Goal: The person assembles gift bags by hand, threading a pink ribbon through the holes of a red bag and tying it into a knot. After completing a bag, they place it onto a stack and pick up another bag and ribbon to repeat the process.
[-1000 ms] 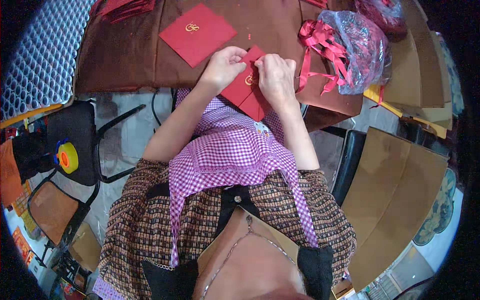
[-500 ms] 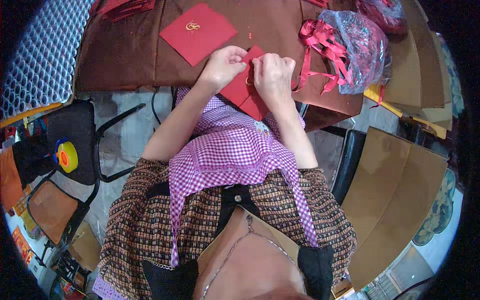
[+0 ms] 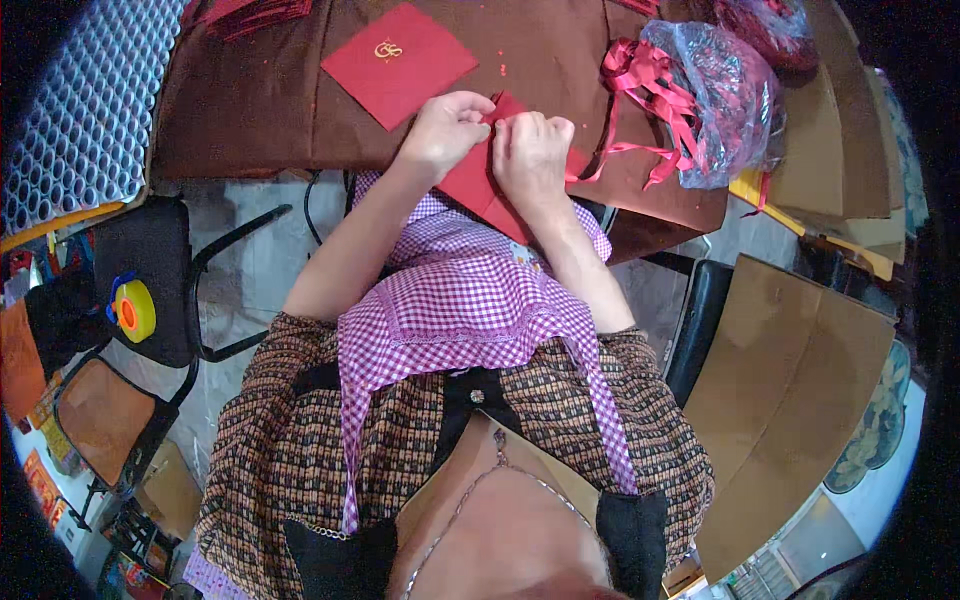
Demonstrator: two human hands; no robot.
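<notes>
A red folded card (image 3: 468, 194) lies at the table's front edge, its near corner overhanging my lap. My left hand (image 3: 447, 133) pinches its upper left edge between thumb and bent fingers. Curled over the card's upper right side is my right hand (image 3: 533, 155), which hides the middle of the card and whatever is under the fingers. A bit of red shows just past its right side. Beyond my left hand a second red card (image 3: 400, 66) with a gold emblem lies flat.
Red ribbons (image 3: 650, 85) trail from beside a clear plastic bag (image 3: 728, 105) at the right. More red cards (image 3: 255, 14) lie far left on the brown tablecloth (image 3: 240, 120). A chair (image 3: 150, 285) with a yellow tape roll (image 3: 141, 311) stands left; cardboard (image 3: 790, 400) stands right.
My right hand has shifted slightly left and toward me across the folded card, covering its gold emblem. My left hand keeps nearly the same place and pinch.
</notes>
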